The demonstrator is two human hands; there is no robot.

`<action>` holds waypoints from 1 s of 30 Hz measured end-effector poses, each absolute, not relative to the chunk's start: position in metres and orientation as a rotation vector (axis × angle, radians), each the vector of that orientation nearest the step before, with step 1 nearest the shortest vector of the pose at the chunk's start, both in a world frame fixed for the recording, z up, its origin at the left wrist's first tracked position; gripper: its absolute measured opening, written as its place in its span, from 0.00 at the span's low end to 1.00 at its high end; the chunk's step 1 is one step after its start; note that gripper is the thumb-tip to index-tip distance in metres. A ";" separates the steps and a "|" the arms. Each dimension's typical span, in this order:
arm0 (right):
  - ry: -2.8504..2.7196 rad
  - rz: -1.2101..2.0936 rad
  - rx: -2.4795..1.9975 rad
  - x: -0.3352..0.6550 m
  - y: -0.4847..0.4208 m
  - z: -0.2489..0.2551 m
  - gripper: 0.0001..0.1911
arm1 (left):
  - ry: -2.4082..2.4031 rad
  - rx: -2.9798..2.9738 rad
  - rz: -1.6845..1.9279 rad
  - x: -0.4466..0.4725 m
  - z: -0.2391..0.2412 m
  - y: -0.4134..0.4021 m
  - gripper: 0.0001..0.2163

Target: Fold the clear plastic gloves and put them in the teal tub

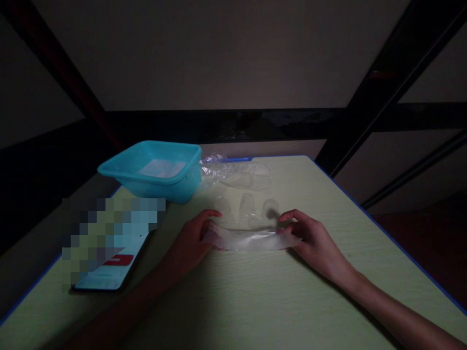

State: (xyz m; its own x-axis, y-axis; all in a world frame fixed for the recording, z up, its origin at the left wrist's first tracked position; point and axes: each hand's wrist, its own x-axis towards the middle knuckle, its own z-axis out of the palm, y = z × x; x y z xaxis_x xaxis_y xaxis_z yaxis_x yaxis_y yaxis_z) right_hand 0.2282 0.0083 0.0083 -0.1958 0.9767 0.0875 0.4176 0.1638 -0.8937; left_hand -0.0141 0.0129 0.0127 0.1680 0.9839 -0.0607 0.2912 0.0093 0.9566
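A clear plastic bag (251,239) stretches between my two hands just above the tabletop, its near edge raised or folded into a cloudy strip. My left hand (195,233) grips the left end of that strip, the fingers partly hidden behind the film. At the right end, my right hand (310,238) pinches the film between thumb and fingers. Rounded, see-through shapes show in the flat plastic beyond the strip. More crumpled clear plastic (237,172) lies farther back; whether it is separate from the held piece I cannot tell.
A turquoise plastic basin (186,187) with a whitish item inside stands at the back left. Nearer on the left lies a lit phone or tablet (100,280), partly pixelated. The pale table (346,311) has a blue edge, and a wall rises behind it.
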 end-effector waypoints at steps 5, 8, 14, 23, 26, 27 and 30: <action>-1.706 0.946 -1.316 0.226 0.008 0.009 0.15 | 1.337 1.434 0.938 -0.010 0.006 0.015 0.18; -1.689 0.920 -1.317 0.226 0.008 0.009 0.18 | 1.410 1.469 0.931 -0.007 0.006 0.017 0.24; -1.669 0.932 -1.338 0.225 0.009 0.006 0.19 | 1.520 1.485 0.906 -0.001 0.010 0.019 0.20; -1.658 0.932 -1.336 0.225 0.008 0.007 0.20 | 1.493 1.495 0.992 -0.003 0.005 0.019 0.19; -1.638 0.935 -1.335 0.225 0.007 0.008 0.20 | 1.435 1.437 1.024 -0.004 0.007 0.017 0.20; -1.632 0.935 -1.332 0.225 0.007 0.008 0.20 | 1.428 1.420 1.024 -0.005 0.008 0.016 0.21; -1.603 0.932 -1.323 0.225 0.006 0.008 0.21 | 1.428 1.400 1.003 -0.006 0.010 0.013 0.26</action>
State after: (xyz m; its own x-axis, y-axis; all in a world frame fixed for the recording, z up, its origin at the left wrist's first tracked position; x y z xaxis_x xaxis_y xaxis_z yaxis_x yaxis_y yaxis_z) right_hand 0.2253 0.0058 0.0079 -0.0934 0.9853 0.1427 0.3632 0.1672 -0.9166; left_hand -0.0062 0.0135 0.0102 0.0157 0.9987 -0.0477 0.2942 0.0410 0.9549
